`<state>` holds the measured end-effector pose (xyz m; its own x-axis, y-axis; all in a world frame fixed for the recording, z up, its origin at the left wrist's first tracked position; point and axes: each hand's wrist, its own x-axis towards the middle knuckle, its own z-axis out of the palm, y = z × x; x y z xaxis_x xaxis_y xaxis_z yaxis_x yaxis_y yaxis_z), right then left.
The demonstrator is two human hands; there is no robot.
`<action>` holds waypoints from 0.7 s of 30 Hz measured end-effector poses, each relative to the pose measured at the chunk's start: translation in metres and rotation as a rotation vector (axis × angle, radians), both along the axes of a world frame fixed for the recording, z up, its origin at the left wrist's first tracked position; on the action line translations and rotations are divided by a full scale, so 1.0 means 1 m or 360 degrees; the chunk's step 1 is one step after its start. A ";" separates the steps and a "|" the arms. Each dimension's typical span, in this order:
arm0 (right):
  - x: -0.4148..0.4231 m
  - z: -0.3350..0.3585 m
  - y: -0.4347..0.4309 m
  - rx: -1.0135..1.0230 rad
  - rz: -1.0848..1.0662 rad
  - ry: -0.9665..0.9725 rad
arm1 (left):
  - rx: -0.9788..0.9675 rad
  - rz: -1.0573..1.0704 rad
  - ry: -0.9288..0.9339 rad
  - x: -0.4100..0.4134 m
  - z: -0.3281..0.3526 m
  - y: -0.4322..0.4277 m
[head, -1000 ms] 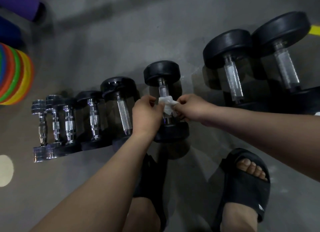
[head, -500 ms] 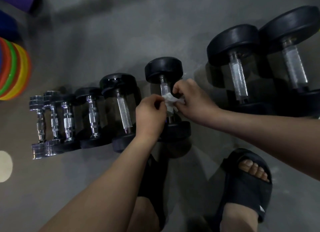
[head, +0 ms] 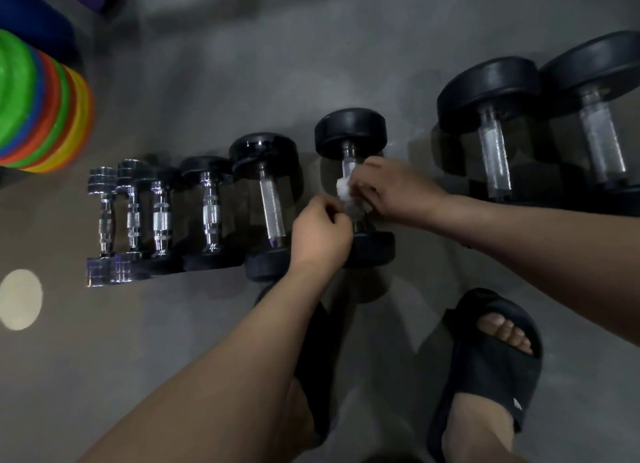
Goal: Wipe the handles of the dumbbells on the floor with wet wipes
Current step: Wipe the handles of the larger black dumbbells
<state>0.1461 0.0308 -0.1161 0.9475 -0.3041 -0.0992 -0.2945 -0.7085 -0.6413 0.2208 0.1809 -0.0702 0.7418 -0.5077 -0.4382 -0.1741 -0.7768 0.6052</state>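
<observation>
Right hand [head: 384,185] curled round wipe [head: 344,187] on handle [head: 347,166] of dumbbell [head: 350,131], left hand [head: 322,234] fingers curled, apparently pinching wipe's lower end, view blurry

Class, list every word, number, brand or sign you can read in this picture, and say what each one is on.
No text in this view can be read.
On the black sandal: one small white mark near its outer edge, too small to read.
On the dumbbells: no numbers or labels show on the black ends.
</observation>
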 end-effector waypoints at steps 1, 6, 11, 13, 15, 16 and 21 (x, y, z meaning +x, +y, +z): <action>0.004 0.002 -0.002 0.0008 -0.0082 0.0010 | -0.0005 -0.0019 -0.0003 -0.004 0.000 0.001; 0.007 0.010 -0.017 -0.0052 -0.0087 0.0064 | -0.0082 0.0069 -0.0029 -0.013 -0.008 -0.002; -0.001 0.008 -0.019 -0.0154 0.0027 0.0038 | -0.0082 0.0396 0.0030 -0.017 -0.012 -0.011; 0.000 0.008 -0.019 -0.0147 -0.0011 0.0031 | -0.0041 0.0438 -0.0003 -0.018 -0.013 -0.015; 0.002 0.007 -0.018 -0.0129 -0.0008 0.0037 | 0.0000 0.0412 -0.0032 -0.018 -0.012 -0.018; 0.003 0.008 -0.017 -0.0116 0.0008 0.0059 | 0.0017 0.0381 -0.0041 -0.018 -0.012 -0.018; 0.003 0.011 -0.023 -0.0160 0.0095 0.0102 | -0.0005 0.0298 -0.0098 -0.019 -0.017 -0.018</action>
<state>0.1490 0.0080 -0.1055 0.9568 -0.2591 -0.1317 -0.2881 -0.7858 -0.5472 0.2016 0.1628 -0.0875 0.8487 -0.3598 -0.3876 -0.0636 -0.7971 0.6005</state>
